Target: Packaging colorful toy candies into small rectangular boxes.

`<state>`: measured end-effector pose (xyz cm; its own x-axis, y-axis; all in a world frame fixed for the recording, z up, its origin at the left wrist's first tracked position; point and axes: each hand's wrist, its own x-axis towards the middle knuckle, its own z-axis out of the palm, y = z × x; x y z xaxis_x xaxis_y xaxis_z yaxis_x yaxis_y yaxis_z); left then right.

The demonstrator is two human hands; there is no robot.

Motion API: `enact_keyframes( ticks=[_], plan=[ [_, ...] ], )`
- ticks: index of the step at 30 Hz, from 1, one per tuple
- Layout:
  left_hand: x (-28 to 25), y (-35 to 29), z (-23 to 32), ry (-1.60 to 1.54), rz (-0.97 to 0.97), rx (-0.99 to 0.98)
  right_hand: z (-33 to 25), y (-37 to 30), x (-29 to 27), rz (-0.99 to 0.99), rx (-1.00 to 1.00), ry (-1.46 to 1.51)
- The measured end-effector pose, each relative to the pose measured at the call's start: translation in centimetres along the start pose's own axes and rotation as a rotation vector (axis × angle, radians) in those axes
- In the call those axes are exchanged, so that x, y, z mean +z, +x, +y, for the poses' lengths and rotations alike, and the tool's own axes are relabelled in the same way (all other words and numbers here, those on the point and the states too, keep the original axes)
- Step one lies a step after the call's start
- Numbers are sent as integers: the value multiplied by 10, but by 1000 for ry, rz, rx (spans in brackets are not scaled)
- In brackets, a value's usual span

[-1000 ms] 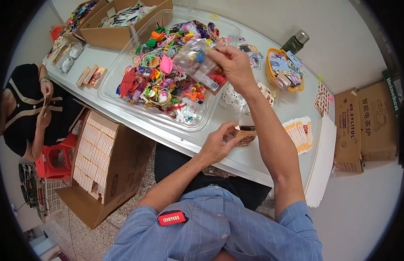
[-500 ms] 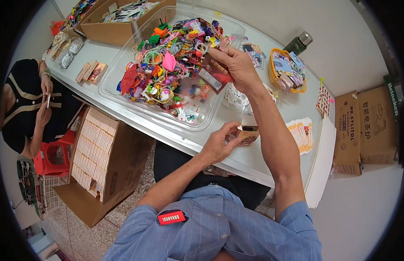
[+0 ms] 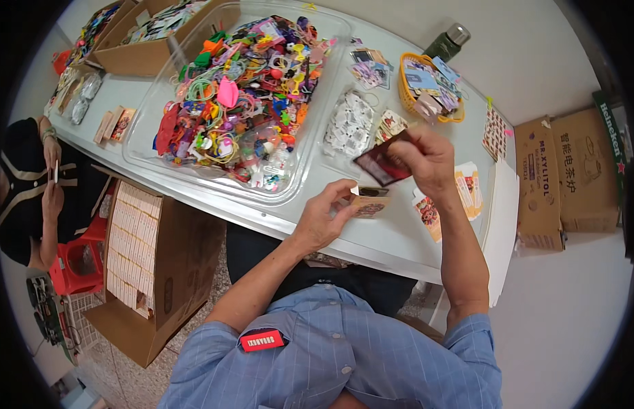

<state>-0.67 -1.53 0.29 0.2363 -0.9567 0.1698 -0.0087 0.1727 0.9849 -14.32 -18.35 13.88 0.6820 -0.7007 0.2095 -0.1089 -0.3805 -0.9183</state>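
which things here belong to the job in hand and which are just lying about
In hand or probably in use:
- small open box, left hand
- dark red flat piece, right hand
- clear tub of trinkets

Probably just lying about:
- green flask
- red stool

White table (image 3: pixel 388 238): clear tray (image 3: pixel 141 143), yellow basket (image 3: pixel 403 87).

Two hands (image 3: pixel 320 221) hold one small carton (image 3: pixel 369 208) and one dark packet (image 3: pixel 384 163). On the worktop (image 3: pixel 392 237): one large clear tray (image 3: pixel 139 148), one yellow basket (image 3: pixel 404 90), one green flask (image 3: pixel 446 43), three small boxes (image 3: pixel 122 125). One red pack (image 3: pixel 262 341) sits at one blue shirt (image 3: pixel 310 358).
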Motion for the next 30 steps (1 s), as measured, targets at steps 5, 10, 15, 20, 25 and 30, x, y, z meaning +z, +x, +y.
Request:
enact_keyframes(
  ticks=[5,10,15,20,25,30],
  plan=[
    [4,3,2,-23,3,25,10,-13,-10,-126,-63,-124],
    [4,0,0,-14,19,46,14,-11,-12,-185,-241,-319],
    [5,0,-2,39,30,65,7,-15,-15,-307,-179,-374],
    [4,-1,-4,51,41,82,-1,-19,-10,-402,-319,-583],
    [6,-1,0,83,47,104,-5,-26,-12,-461,-280,-731],
    [5,-1,0,82,42,85,-14,-26,-13,-550,-281,-840]
  ],
)
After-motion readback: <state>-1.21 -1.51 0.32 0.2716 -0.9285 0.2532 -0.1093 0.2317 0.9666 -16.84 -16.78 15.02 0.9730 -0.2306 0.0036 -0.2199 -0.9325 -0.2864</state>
